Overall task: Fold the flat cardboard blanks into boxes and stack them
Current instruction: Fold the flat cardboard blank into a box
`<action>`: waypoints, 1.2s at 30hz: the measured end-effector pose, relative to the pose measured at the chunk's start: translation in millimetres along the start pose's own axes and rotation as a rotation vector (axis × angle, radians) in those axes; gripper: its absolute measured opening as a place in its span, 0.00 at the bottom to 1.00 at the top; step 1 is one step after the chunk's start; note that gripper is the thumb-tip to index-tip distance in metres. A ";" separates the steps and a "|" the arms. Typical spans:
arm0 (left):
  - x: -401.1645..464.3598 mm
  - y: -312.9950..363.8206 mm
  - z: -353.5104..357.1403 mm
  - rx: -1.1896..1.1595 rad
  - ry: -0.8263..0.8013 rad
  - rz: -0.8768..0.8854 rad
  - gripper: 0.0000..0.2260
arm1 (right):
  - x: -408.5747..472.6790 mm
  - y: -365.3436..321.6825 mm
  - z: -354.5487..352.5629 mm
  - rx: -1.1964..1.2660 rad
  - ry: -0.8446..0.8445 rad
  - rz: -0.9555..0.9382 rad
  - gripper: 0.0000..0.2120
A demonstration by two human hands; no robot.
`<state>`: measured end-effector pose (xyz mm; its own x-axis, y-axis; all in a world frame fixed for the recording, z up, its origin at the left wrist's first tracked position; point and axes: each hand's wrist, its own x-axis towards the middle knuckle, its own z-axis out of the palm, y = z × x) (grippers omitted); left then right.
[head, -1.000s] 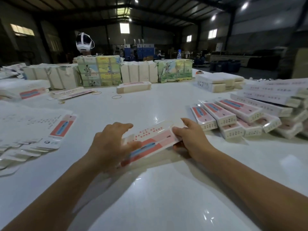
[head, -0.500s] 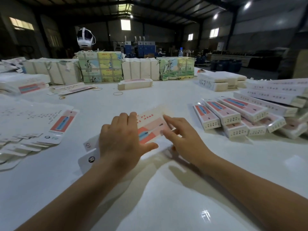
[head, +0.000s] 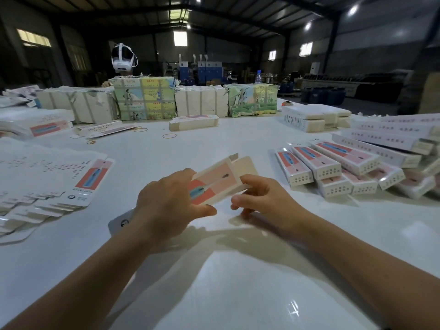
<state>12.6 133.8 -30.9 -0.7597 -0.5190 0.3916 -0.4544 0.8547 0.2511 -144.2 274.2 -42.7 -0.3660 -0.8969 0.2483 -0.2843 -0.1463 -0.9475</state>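
Observation:
A pink and white cardboard blank [head: 217,181], half opened into a box shape, is held above the white table [head: 238,294] at the middle. My left hand [head: 166,208] grips its near end, thumb underneath. My right hand [head: 264,198] holds its right side, fingers curled at the edge; its far flap [head: 245,164] stands open. Flat blanks [head: 54,184] lie fanned out at the left. Folded boxes [head: 333,165] are stacked at the right.
Wrapped bundles [head: 142,101] line the table's far edge, with a person wearing a white headset [head: 122,57] behind them. One folded box [head: 194,121] and rubber bands [head: 169,136] lie at the far middle. White stacks [head: 314,117] sit at the far right.
The blank has been lifted off the table and opened from flat into a box shape. Both hands have shifted to grip its sides.

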 end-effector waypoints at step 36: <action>-2.0 3.6 5.5 0.033 -0.136 0.064 0.31 | -4.7 -5.5 16.8 -0.223 0.361 0.054 0.11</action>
<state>9.9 138.0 -35.7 -0.8425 -0.4591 0.2819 -0.4167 0.8870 0.1991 -126.0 272.2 -42.1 -0.6614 -0.6909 0.2919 -0.4267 0.0265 -0.9040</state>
